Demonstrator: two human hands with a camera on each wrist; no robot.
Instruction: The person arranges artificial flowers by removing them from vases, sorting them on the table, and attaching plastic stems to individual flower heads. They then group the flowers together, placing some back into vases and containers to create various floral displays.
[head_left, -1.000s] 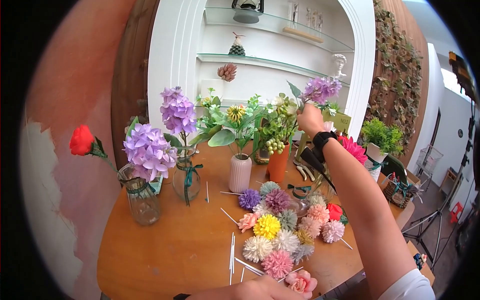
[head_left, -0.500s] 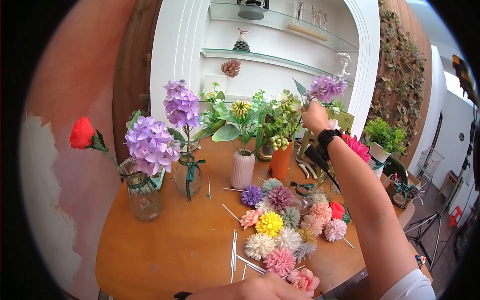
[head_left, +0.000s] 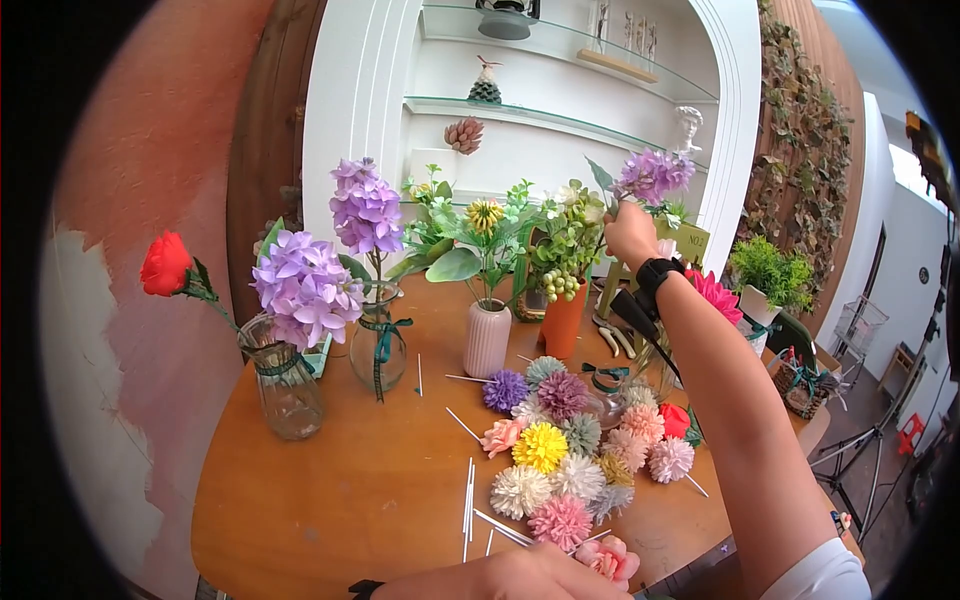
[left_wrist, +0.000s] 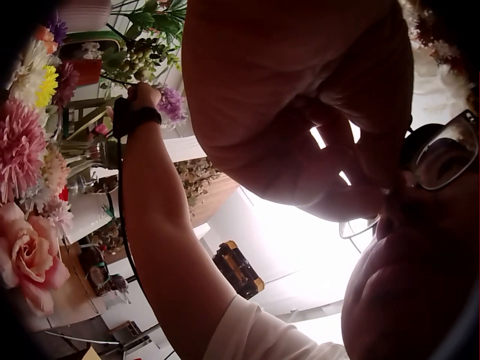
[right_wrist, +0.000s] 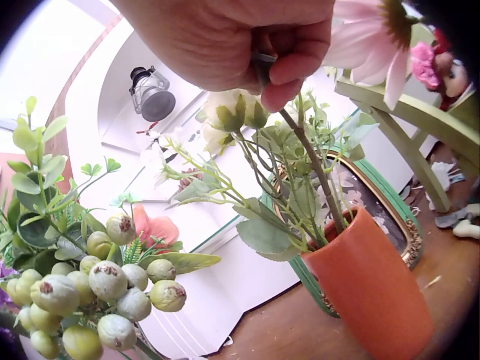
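My right hand (head_left: 630,235) pinches the stem of a purple flower (head_left: 655,177), whose bloom rises just above the fingers. In the right wrist view the fingers grip the brown stem (right_wrist: 311,157), and its lower part runs down into the orange vase (right_wrist: 367,289). White flowers (right_wrist: 225,120) and green leaves stand around that stem. A bunch of green berries (right_wrist: 109,281) hangs to the left of the vase. My left hand (left_wrist: 300,112) is raised at the near side of the table, its fingers loosely bent and nothing seen in them; only its back shows in the head view.
Pompom flowers (head_left: 575,475) in several colours lie on the table (head_left: 330,500), with white sticks (head_left: 468,500) beside them. Glass vases (head_left: 285,395) with purple and red flowers stand left. A pink ribbed vase (head_left: 487,340) is central; pliers (head_left: 615,340) lie behind the right forearm.
The head view has shifted slightly, so the whole scene sits a little further right. My right hand keeps its grip on the purple flower's stem, and my left hand stays at the near edge.
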